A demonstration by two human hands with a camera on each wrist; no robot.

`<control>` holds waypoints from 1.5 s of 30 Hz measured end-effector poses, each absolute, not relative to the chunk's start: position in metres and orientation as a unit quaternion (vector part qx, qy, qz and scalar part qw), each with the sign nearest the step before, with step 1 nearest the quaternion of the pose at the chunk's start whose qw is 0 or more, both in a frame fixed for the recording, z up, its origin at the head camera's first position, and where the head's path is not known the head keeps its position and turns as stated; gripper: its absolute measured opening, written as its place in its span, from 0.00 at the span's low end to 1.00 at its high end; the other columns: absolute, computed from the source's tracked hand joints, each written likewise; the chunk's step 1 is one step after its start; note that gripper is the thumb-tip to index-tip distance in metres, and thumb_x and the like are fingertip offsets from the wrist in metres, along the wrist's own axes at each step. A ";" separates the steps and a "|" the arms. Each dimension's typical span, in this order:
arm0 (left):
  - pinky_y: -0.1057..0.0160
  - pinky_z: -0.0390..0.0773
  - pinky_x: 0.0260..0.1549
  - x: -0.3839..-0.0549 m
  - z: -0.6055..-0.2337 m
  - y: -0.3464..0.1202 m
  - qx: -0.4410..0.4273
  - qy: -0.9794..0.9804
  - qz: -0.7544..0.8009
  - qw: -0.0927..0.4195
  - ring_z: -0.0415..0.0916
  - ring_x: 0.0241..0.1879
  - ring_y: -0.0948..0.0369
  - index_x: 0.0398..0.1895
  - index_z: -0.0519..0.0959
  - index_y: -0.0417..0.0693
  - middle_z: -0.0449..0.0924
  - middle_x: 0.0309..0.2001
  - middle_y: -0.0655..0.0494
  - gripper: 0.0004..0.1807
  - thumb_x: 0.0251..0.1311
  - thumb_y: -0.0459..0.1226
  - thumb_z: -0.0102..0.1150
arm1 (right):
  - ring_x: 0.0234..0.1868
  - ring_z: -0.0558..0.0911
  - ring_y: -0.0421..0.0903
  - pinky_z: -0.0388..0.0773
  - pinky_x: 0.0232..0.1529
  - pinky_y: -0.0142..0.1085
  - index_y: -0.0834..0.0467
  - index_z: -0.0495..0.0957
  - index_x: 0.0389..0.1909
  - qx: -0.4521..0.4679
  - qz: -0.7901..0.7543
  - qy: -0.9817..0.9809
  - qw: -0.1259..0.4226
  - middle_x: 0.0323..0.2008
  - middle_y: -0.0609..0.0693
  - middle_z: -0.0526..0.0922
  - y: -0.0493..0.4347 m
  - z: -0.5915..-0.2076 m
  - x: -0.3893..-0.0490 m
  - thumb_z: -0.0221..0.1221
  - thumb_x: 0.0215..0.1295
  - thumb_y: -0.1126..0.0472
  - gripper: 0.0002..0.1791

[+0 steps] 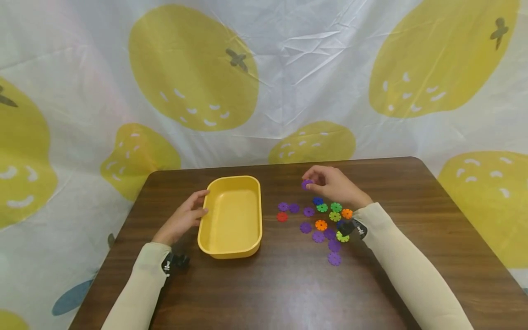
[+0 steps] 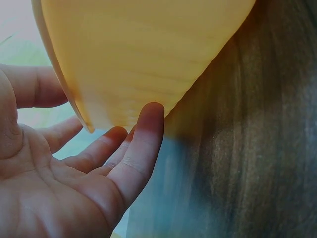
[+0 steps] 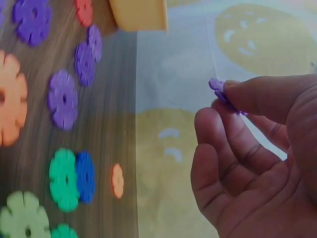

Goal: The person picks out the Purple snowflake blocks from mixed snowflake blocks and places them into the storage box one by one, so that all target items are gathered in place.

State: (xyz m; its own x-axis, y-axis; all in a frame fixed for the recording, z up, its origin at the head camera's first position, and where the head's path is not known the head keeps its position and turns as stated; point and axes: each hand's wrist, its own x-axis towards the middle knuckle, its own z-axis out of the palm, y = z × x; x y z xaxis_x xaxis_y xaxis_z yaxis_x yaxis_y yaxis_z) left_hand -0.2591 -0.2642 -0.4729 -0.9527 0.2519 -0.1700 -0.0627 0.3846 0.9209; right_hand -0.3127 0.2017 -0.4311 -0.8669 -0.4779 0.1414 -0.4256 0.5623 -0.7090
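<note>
A yellow plastic tray [image 1: 233,215] stands on the table, left of the middle. My left hand [image 1: 185,216] is at its left side, fingers spread and lightly bent, with fingertips against the outer wall [image 2: 143,59] and rim in the left wrist view. Over the table's far part, my right hand [image 1: 332,183] pinches a purple notched disc [image 1: 306,184] between thumb and fingers. That disc [image 3: 220,89] appears edge-on in the right wrist view, partly hidden by the thumb. Below that hand lie loose notched discs, among them a blue one [image 1: 317,200], a green one [image 1: 336,207] and a red one [image 1: 282,217].
Several more discs, purple [image 1: 334,259], orange [image 1: 321,225] and yellow-green [image 1: 343,236], lie scattered right of the tray on the brown wooden table [image 1: 264,293]. A white cloth with yellow fruit prints [image 1: 313,82] hangs behind the table's far edge.
</note>
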 end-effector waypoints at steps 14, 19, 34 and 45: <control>0.44 0.81 0.62 -0.260 -0.474 -0.269 0.063 0.816 0.554 0.149 0.71 0.70 0.40 0.85 0.54 0.54 0.59 0.79 0.37 0.34 0.80 0.36 0.49 | 0.39 0.84 0.45 0.82 0.42 0.40 0.52 0.83 0.53 -0.286 -0.421 0.860 0.019 0.40 0.48 0.89 0.151 -0.426 -0.313 0.67 0.74 0.56 0.11; 0.43 0.80 0.62 -0.261 -0.475 -0.268 0.067 0.812 0.560 0.151 0.71 0.70 0.39 0.85 0.54 0.54 0.60 0.78 0.37 0.34 0.80 0.36 0.49 | 0.40 0.85 0.45 0.83 0.43 0.41 0.55 0.83 0.54 -0.305 -0.435 0.847 0.021 0.41 0.45 0.88 0.132 -0.421 -0.312 0.67 0.74 0.55 0.14; 0.44 0.80 0.62 -0.260 -0.475 -0.266 0.069 0.807 0.566 0.155 0.71 0.70 0.41 0.85 0.53 0.55 0.60 0.77 0.36 0.34 0.80 0.36 0.49 | 0.39 0.86 0.42 0.85 0.45 0.37 0.53 0.83 0.49 -0.360 -0.453 0.814 0.054 0.39 0.45 0.89 0.071 -0.425 -0.313 0.67 0.73 0.61 0.08; 0.44 0.80 0.62 -0.260 -0.476 -0.262 0.060 0.808 0.564 0.156 0.71 0.69 0.40 0.85 0.54 0.57 0.61 0.76 0.36 0.34 0.80 0.36 0.48 | 0.38 0.86 0.36 0.85 0.44 0.30 0.54 0.84 0.46 -0.417 -0.392 0.818 0.054 0.37 0.44 0.90 0.041 -0.440 -0.304 0.69 0.70 0.61 0.07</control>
State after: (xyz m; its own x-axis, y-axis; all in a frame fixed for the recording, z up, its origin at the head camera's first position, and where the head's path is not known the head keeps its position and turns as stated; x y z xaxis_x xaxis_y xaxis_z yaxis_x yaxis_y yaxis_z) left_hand -0.2597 -0.2616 -0.4757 -0.9441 0.2727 -0.1851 -0.0799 0.3557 0.9312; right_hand -0.3035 0.0410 -0.4398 -0.6470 -0.7243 0.2381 -0.6395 0.3455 -0.6868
